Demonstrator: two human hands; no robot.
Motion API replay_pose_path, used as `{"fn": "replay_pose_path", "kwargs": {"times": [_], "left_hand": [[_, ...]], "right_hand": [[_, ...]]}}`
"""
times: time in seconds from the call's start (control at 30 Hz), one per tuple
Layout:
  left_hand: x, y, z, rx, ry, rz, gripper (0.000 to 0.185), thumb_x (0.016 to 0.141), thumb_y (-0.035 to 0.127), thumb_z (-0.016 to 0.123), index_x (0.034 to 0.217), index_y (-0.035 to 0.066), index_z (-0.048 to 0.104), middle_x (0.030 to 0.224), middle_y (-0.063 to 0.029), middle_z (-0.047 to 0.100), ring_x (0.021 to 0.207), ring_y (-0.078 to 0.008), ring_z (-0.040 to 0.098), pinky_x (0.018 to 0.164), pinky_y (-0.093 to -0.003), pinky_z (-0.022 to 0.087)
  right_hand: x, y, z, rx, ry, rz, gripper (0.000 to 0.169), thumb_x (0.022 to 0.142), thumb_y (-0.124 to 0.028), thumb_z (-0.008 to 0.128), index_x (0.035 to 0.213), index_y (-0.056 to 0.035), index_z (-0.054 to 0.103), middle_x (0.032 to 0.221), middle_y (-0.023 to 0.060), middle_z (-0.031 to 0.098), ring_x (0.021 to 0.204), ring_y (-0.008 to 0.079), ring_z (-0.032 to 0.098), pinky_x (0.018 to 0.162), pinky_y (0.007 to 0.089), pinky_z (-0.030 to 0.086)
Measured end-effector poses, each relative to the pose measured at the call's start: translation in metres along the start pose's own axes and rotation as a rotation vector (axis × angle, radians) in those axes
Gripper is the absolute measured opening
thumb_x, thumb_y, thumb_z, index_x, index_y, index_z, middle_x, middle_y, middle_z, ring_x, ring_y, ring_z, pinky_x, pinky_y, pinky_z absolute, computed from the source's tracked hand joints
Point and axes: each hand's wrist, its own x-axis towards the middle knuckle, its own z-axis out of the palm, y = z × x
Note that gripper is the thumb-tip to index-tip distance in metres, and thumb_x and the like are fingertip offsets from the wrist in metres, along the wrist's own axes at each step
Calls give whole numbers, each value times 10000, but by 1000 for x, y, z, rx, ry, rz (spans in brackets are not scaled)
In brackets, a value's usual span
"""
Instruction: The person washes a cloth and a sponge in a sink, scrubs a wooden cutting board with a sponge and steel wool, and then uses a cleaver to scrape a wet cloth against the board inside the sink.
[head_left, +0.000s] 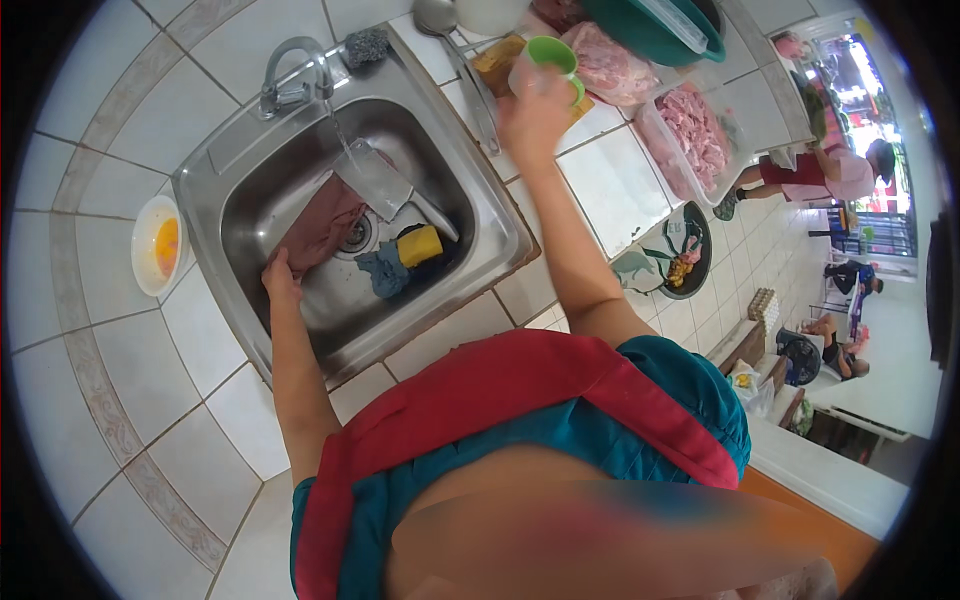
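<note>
In the steel sink (322, 322), my left hand (283, 279) holds the near left end of a reddish-brown cloth (319, 229). A cleaver (375, 180) lies partly over that cloth, its handle pointing right, while water runs from the faucet (296, 75) onto the blade. Beside the drain (356, 234) are a blue-grey cloth (384, 268) and a yellow sponge (420, 246). Blurred, my right hand (536, 116) is over the tiled counter at a white cup with a green inside (551, 52). It covers part of the cup; its grip is unclear.
A metal ladle (472, 90) lies right of the sink. Bagged meat (607, 67), a plastic tub of cut meat (690, 139) and a teal basin (652, 34) stand beyond. A bowl (154, 247) with yellow contents sits at left, a scouring pad (366, 47) behind the faucet. People (832, 172) are in the background.
</note>
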Motion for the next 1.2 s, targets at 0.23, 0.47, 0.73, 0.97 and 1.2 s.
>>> {"fn": "replay_pose_path", "kwargs": {"times": [0.23, 0.47, 0.73, 0.97, 1.2], "left_hand": [[-69, -3, 135, 1154, 121, 866, 626, 782, 187, 714, 1309, -29, 453, 1286, -259, 491, 1230, -395, 428, 1028, -461, 345], [-176, 13, 302, 819, -625, 1209, 488, 800, 138, 676, 1256, 62, 520, 1306, -218, 462, 1206, -401, 419, 1034, -465, 322], [-187, -30, 377, 1222, -522, 1187, 499, 780, 191, 726, 1255, 179, 571, 1467, -220, 262, 1291, -511, 289, 1101, -516, 254], [-161, -29, 361, 970, -527, 1101, 451, 791, 36, 650, 1230, 59, 547, 1445, -241, 292, 1329, -427, 312, 1099, -448, 293], [-145, -20, 352, 929, -468, 1086, 549, 757, -83, 576, 1285, -21, 443, 1377, -289, 329, 1271, -445, 362, 1068, -452, 318]], "right_hand": [[18, 130, -13, 156, -397, 234, 415, 734, -149, 750, 1119, -98, 605, 989, 191, 661, 860, 343, 648, 722, 442, 503], [-22, 165, -94, 135, -218, 386, 234, 751, -63, 698, 966, -55, 606, 841, 209, 667, 762, 394, 646, 670, 453, 496], [-34, 185, -91, -187, -335, 460, 344, 758, -153, 738, 1071, -77, 617, 779, 188, 652, 705, 355, 633, 654, 448, 493], [-23, 129, -45, 168, -378, 114, 562, 804, -322, 700, 1265, -50, 527, 1179, 173, 593, 1087, 374, 545, 872, 478, 463], [-85, 90, -28, -53, -616, -79, 804, 878, -567, 495, 1420, 8, 346, 1520, 176, 280, 1397, 338, 274, 975, 579, 365]]}}
